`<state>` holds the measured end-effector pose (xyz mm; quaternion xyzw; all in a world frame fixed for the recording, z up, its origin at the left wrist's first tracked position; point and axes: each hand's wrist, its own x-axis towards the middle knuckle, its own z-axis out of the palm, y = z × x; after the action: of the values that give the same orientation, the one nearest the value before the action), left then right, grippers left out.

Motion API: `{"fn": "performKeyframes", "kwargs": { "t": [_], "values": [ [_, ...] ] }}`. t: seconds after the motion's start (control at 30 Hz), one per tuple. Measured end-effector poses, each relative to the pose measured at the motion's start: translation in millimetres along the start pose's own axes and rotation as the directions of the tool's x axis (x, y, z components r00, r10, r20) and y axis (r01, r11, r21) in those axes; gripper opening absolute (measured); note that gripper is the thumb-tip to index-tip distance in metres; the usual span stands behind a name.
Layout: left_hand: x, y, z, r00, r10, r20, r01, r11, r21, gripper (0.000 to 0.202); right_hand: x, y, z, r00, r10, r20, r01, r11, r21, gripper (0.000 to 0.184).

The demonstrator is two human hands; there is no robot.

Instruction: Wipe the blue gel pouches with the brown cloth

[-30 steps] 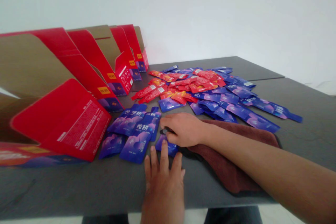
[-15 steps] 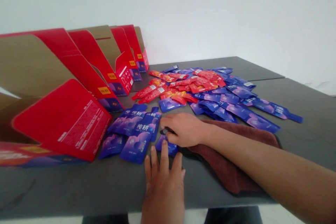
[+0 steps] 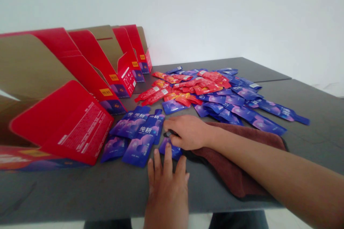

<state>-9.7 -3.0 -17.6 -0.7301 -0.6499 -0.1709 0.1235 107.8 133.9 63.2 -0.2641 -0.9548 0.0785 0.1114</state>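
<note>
My left hand [image 3: 166,182] lies flat on the dark table [image 3: 80,189], fingers stretched out, their tips pressing on a blue pouch [image 3: 172,150]. My right hand [image 3: 188,132] rests just beyond it, fingers curled round a small dark thing at the pouch's top that I cannot make out. My right forearm lies over a dark red towel [image 3: 242,164]. To the left of both hands lies a small row of blue pouches [image 3: 142,132] with white characters.
A big scatter of red pouches [image 3: 188,86] and blue pouches [image 3: 242,107] covers the table's far middle and right. Several open red and brown cardboard boxes [image 3: 88,64] stand in a row at the left, the nearest [image 3: 53,121] with its red flap down.
</note>
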Motion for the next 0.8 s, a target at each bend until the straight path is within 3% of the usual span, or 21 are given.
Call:
{"fn": "performKeyframes", "kwargs": {
  "t": [0.8],
  "values": [
    [1.8, 4.9, -4.1, 1.000, -0.016, -0.009, 0.015, 1.000, -0.010, 0.027, 0.0, 1.1, 0.6, 1.000, -0.004, 0.004, 0.004, 1.000, 0.000, 0.017]
  ]
}}
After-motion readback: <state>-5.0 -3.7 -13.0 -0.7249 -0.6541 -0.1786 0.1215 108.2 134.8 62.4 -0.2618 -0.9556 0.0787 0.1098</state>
